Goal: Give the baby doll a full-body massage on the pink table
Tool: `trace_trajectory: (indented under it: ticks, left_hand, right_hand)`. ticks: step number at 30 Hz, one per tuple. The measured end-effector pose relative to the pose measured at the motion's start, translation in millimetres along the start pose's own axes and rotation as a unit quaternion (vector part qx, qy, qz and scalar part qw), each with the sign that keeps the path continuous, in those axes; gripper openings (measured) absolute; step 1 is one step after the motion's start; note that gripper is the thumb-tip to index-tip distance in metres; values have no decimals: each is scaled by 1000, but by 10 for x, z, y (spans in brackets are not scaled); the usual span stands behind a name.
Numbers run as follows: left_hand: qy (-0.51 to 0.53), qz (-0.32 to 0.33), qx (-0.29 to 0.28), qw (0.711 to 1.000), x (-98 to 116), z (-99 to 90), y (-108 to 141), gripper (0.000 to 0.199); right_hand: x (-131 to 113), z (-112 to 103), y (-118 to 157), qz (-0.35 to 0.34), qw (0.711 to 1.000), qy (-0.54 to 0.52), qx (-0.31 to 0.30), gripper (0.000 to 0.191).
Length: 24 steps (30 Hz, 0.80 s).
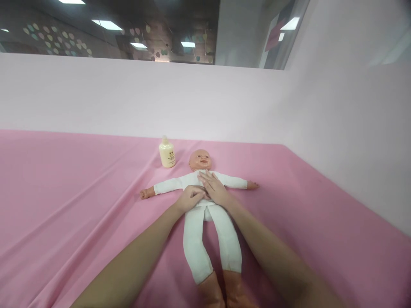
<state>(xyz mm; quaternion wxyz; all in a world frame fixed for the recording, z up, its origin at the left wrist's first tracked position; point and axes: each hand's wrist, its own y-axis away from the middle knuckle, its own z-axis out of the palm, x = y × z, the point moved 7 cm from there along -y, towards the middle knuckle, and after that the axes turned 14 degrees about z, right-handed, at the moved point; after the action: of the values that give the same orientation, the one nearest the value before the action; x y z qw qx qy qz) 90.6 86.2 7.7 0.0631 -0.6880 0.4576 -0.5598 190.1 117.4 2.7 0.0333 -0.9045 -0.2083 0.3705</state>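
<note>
A baby doll point(194, 231) with a white cloth body lies on its back, head away from me and arms spread wide. My right hand point(214, 188) lies flat on the doll's chest, its fingers stretched out toward the doll's left shoulder and neck. Lower on the belly rests my left hand point(192, 197), on the left side, its fingers bent inward and partly hidden beside my right hand. Neither hand grips anything. Past the doll's outstretched arm stands a pale yellow pump bottle point(167, 154), upright near its head.
Pink cloth point(96, 179) with long creases covers the surface under the doll. A white wall point(144, 98) rises behind it, and another wall point(359, 107) closes the right side. Above the back wall is a window point(173, 30) showing ceiling lights and heart-shaped decorations.
</note>
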Motion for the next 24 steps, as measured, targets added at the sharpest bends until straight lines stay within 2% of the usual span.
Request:
trace_trajectory:
  ticks: [3,6,8,10,12,14,18,20,22,23,24]
  left_hand:
    - [86,-40,117,989,-145,-88,52,49]
    - [67,-60,224,971,-259,-223,126,55]
    - [21,-73,260,963,-291,-306,164,55]
    - [-36,-84,265,960,-303,-374,175,52]
    - [-98,-79,243,962,-301,-420,149,47]
    - [-158,-48,195,967,-285,-424,90,41]
    - [-244,-14,45,969,-323,-315,8,45]
    - [-262,-19,-27,964,-371,-249,14,48]
    - [-273,-29,-63,959,-420,-216,36,50]
    - [-280,-38,-63,957,-449,-218,48,51]
    - [-287,-50,-52,955,-485,-231,61,54]
  right_hand:
    - [-45,-16,15,-15,999,-42,-29,57]
    - [-29,-52,13,17,992,-122,-21,57]
    - [-10,-68,19,39,980,-195,-20,59]
    - [19,-73,29,65,961,-268,-28,60]
    - [36,-64,42,89,943,-317,-53,59]
    - [-20,-37,63,85,930,-341,-111,57]
    - [-298,34,172,24,907,-321,-270,51]
    - [-394,63,226,9,898,-302,-320,48]
    - [-407,87,237,14,890,-309,-335,48]
    - [-377,85,217,22,890,-326,-320,50]
    - [-316,63,175,35,894,-348,-280,52]
